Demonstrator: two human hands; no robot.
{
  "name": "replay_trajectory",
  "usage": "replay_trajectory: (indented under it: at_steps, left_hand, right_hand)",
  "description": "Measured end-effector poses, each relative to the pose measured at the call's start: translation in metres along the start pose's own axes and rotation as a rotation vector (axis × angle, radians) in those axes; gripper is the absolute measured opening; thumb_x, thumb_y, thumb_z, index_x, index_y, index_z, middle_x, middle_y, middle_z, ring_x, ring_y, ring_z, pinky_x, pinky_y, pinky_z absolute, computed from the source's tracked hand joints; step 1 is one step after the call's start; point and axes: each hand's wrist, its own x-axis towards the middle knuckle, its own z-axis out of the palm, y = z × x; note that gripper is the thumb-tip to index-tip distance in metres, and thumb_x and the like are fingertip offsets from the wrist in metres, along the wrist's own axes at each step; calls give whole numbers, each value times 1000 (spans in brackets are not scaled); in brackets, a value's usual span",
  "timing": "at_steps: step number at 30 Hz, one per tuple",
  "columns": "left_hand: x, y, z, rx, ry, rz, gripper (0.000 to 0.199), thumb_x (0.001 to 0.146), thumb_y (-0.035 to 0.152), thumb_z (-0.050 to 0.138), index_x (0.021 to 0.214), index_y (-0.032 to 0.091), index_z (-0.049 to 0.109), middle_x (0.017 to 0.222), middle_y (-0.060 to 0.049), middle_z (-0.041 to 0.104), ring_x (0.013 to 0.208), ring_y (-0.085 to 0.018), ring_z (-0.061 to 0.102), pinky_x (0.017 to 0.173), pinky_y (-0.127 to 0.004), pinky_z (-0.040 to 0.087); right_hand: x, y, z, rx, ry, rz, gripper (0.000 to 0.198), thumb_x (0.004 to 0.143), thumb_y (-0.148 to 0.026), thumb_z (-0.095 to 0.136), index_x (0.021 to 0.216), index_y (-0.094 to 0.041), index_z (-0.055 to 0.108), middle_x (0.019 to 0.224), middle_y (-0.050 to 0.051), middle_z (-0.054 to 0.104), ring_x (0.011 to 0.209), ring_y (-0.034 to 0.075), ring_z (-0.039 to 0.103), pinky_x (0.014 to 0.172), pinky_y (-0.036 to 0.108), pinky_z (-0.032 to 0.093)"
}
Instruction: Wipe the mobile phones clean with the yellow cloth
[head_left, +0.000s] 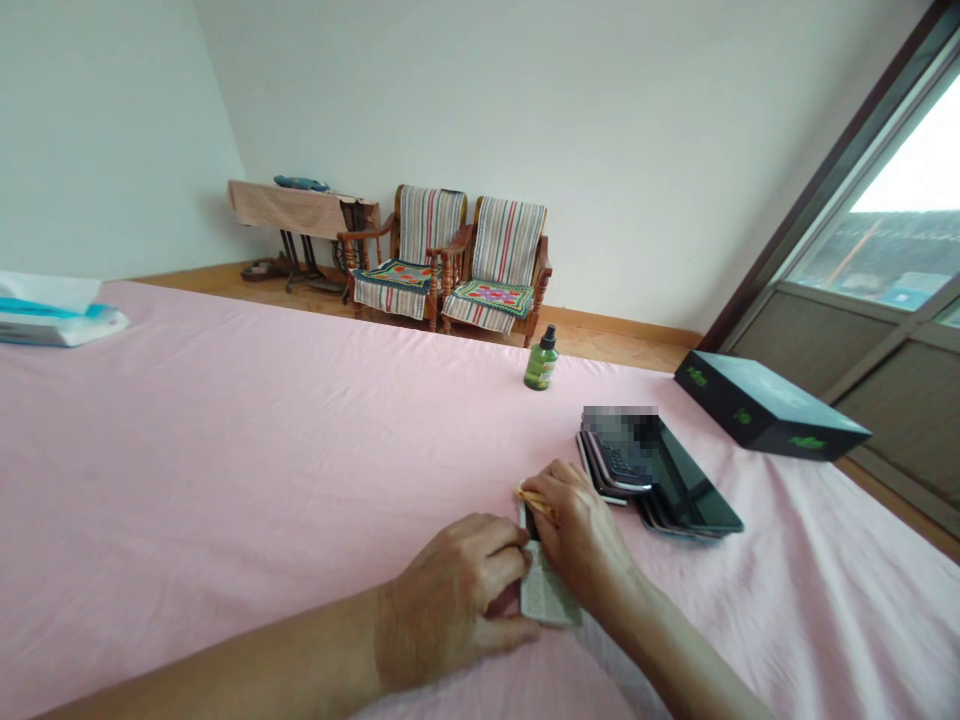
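A small flat phone (550, 592) lies on the pink cloth in front of me, with a pale grey, printed label-like area at its near end and a dark strip farther up. My left hand (457, 590) steadies it from the left, fingers on its edge and thumb near its lower end. Pressed against its far part, my right hand (574, 525) is closed round a bunched yellow-orange cloth (537, 500). The right hand hides much of the phone's far end. Just beyond that hand lie stacked phones (616, 465) beside black tablets (694, 490).
A green spray bottle (541, 360) stands near the far edge of the pink sheet (262, 450). At the right is a black box (765, 405), and at far left a tissue pack (60, 315). Two wooden armchairs (495, 265) and a cloth-covered table (300, 208) stand by the wall.
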Motion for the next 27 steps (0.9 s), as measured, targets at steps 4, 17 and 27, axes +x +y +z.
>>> replay_trajectory:
  at_steps: [4, 17, 27]
  left_hand:
    - [0, 1, -1, 0, 2, 1, 26, 85, 36, 71, 102, 17, 66, 109, -8, 63, 98, -23, 61, 90, -33, 49]
    - [0, 3, -3, 51, -46, -13, 33, 79, 31, 78, 102, 14, 64, 104, -8, 64, 95, -24, 61, 86, -33, 49]
    - [-1, 4, -6, 191, 4, 52, 27, 76, 28, 79, 92, 14, 63, 93, -5, 64, 85, -22, 61, 78, -32, 48]
  right_hand:
    - [1, 3, -2, 35, 0, -2, 27, 79, 3, 47, 82, -15, 66, 82, 6, 58, 82, 20, 52, 75, 28, 40]
    - [-13, -3, -9, 183, -45, -31, 28, 71, 6, 45, 75, -16, 63, 81, 6, 56, 80, 20, 50, 72, 29, 38]
    - [-27, -10, 4, 295, 81, -3, 21, 74, 2, 49, 76, -15, 61, 78, 6, 55, 78, 21, 49, 68, 31, 34]
